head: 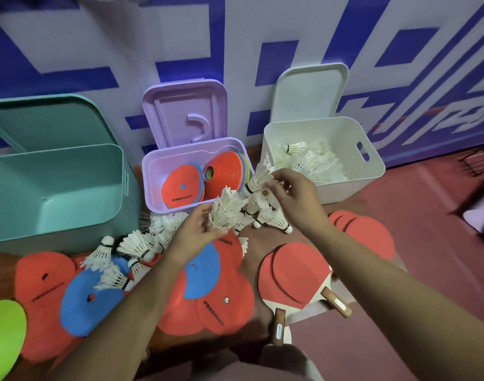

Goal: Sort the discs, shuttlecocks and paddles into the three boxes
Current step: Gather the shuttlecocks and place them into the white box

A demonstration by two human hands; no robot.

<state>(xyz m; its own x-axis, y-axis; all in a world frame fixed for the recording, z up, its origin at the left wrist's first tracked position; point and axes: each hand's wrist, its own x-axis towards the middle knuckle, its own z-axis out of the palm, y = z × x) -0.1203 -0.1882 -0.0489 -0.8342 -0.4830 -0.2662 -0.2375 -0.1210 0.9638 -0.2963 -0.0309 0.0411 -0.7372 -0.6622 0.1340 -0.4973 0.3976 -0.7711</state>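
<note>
- The left hand [194,235] grips a bunch of white feather shuttlecocks [227,206], its fingers curled round their lower ends. It is just in front of the lilac plastic box [153,193].
- The right hand [293,196] pinches a single white feather shuttlecock [258,178] at fingertip level, feathers pointing up and left. It is beside the near left corner of the white plastic box [342,191].
- The white box already holds a heap of white shuttlecocks [315,163].
- The lilac box contains a flat red disc with black lettering [180,188] and a stack of domed discs in several colours, red on top [224,171].
- The teal plastic box [56,193] stands at the left; nothing shows inside it.
- A matching lid leans against the blue-and-white wall [70,37] behind each box: teal lid [48,119], lilac lid [186,111], white lid [309,92].
- More loose shuttlecocks [136,244] lie scattered on the floor in front of the teal and lilac boxes, some resting on the discs.
- Flat red discs [43,273] overlap on the floor with a blue disc [84,303] at the left, and a lime-green disc [1,336] sits at the lower left edge.
- Red-faced paddles with wooden handles [293,273] lie overlapping under the right forearm.
- Further red round shapes [359,235] lie to the right; whether they are discs or paddles I cannot tell.
</note>
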